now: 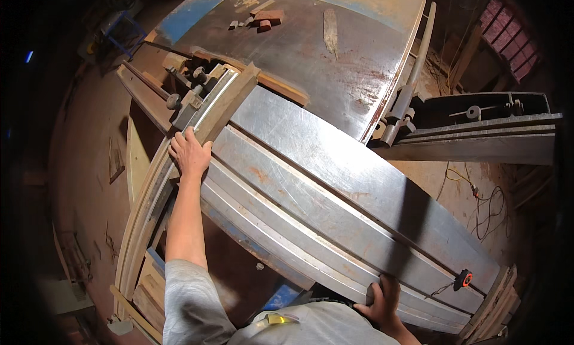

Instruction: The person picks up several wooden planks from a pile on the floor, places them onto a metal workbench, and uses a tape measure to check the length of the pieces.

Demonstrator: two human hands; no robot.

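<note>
My left hand (190, 154) rests on the near end of a wooden board (228, 105) and the metal fence (210, 100) beside it, thumb spread towards the table, fingers over the rail side. My right hand (384, 299) is at the near edge of a long grooved metal machine table (305, 183), fingers on a small dark piece whose kind I cannot tell. Further right on the table lies a small black and orange round object (463, 279). Metal clamp parts and a knob (174, 101) sit left of the fence.
Beyond the table is a worn metal-topped surface (287, 49) with wood offcuts (269, 17) and a wood strip (331, 33). A metal rail arm (475, 138) extends at right. Cables (486, 201) lie on the floor. Stacked boards (491, 307) stand at the table's right end.
</note>
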